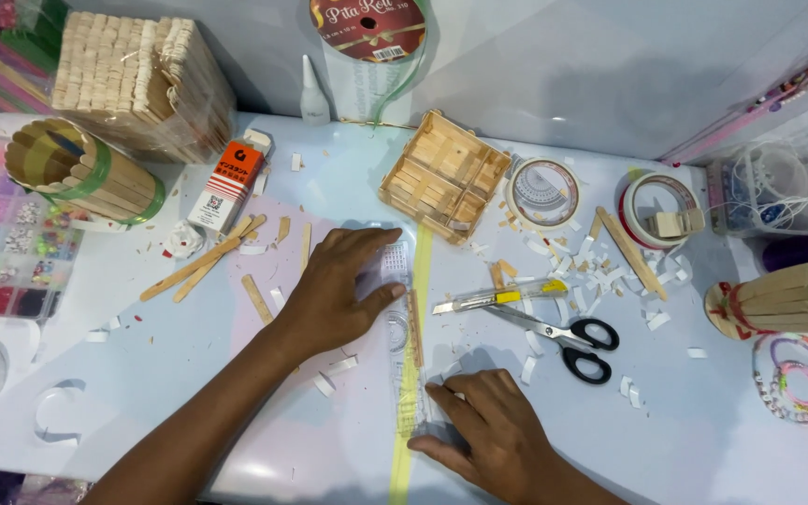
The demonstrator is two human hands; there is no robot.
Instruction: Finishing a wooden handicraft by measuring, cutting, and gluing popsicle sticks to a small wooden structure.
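Left of centre, the left hand (pixel 339 290) lies flat, fingers spread, pressing the upper part of a clear plastic ruler (pixel 406 346) to the table (pixel 142 374). The right hand (pixel 488 435), fingers loosely bent, pins the ruler's lower end, a thin wooden stick (pixel 414 327) lying along its edge. Further right lie a yellow craft knife (pixel 497 297) and black-handled scissors (pixel 563 341).

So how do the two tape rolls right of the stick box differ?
The left tape roll lies flat and bare, with a cream rim and nothing in its core. The right tape roll has a red rim and a small block in its core. The left one lies beside the stick box; the right one lies farther off. Both are round and lie flat on the table.
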